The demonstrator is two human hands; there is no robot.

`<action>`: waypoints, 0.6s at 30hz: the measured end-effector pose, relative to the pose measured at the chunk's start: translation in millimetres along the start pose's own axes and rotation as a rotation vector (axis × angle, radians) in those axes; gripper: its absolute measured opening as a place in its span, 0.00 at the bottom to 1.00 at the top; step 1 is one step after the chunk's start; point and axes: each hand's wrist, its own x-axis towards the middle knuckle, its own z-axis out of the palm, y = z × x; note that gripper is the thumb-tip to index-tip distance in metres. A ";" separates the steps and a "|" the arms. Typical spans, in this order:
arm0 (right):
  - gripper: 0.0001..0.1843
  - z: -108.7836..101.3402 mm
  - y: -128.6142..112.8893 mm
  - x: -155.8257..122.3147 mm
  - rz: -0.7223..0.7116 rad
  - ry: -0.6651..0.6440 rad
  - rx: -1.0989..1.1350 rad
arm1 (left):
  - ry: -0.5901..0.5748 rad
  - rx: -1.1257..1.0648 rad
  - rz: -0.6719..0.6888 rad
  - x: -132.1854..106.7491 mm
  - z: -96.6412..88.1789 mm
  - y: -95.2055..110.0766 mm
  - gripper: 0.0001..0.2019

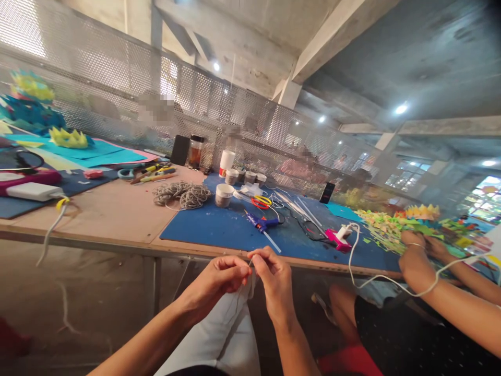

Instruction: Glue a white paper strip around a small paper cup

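Note:
Just in front of the table edge, above my lap, my left hand and my right hand pinch a thin cord between thumb and fingertips. The fingertips are almost touching, and loose strands hang below them over the white trousers. What exactly the fingertips cover is too small to make out. Beyond my hands, on a blue mat, lies a blue glue gun with a clear glue stick poking out toward me. A tangled bundle of grey cord rests at the mat's left edge.
Several paper cups, scissors and a pink power strip with a white cable are on the mat. Pliers and a lidded jar stand farther left. At right, a co-worker's arms reach over coloured paper pieces.

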 end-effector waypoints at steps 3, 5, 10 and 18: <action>0.09 0.6 0.4 -0.8 0.005 0.013 -0.015 | 0.088 0.126 0.140 -0.5 2.5 1.7 0.10; 0.09 0.7 0.7 -1.7 0.004 0.020 -0.017 | 0.126 0.189 0.203 -0.7 6.0 3.5 0.10; 0.08 -0.1 1.8 -3.6 0.004 0.031 -0.023 | 0.189 0.272 0.319 -0.6 15.0 8.1 0.10; 0.09 -4.1 7.9 -1.1 0.120 -0.001 0.166 | -0.066 0.207 0.036 -2.4 0.4 2.2 0.12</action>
